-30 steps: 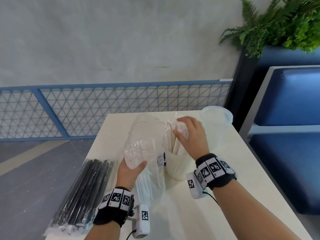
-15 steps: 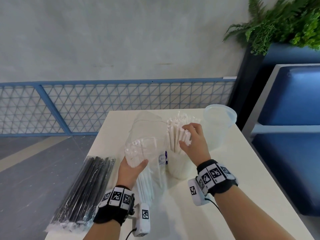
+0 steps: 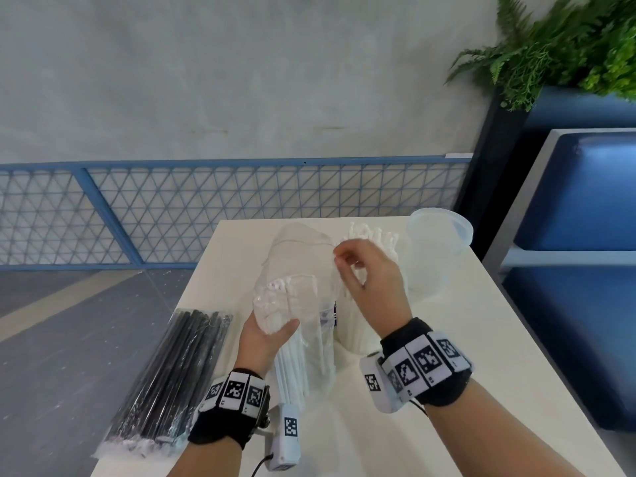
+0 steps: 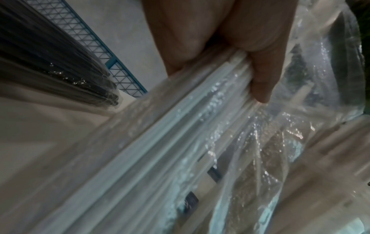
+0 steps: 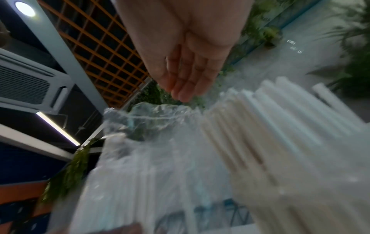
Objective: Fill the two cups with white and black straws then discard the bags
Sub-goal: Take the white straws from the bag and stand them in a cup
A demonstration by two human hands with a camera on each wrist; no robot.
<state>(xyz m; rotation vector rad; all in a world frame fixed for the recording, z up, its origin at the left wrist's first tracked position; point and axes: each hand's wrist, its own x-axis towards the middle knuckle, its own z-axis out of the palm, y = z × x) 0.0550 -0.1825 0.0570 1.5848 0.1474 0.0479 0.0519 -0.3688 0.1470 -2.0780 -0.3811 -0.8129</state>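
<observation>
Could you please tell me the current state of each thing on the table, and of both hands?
White straw bag: open at top, partly emptied, held upright.
Near cup: holding white straws.
Far cup: upright, empty.
Black straw bag: lying flat, full.
Left hand: grips the white straw bag.
Right hand: open, empty, above the bag mouth.

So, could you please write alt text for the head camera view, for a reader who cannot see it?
At a white table, the left hand grips a clear bag of white straws while the open right hand hovers at its mouth. A cup of white straws and an empty cup stand behind; a sealed pack of black straws lies on the left.
</observation>
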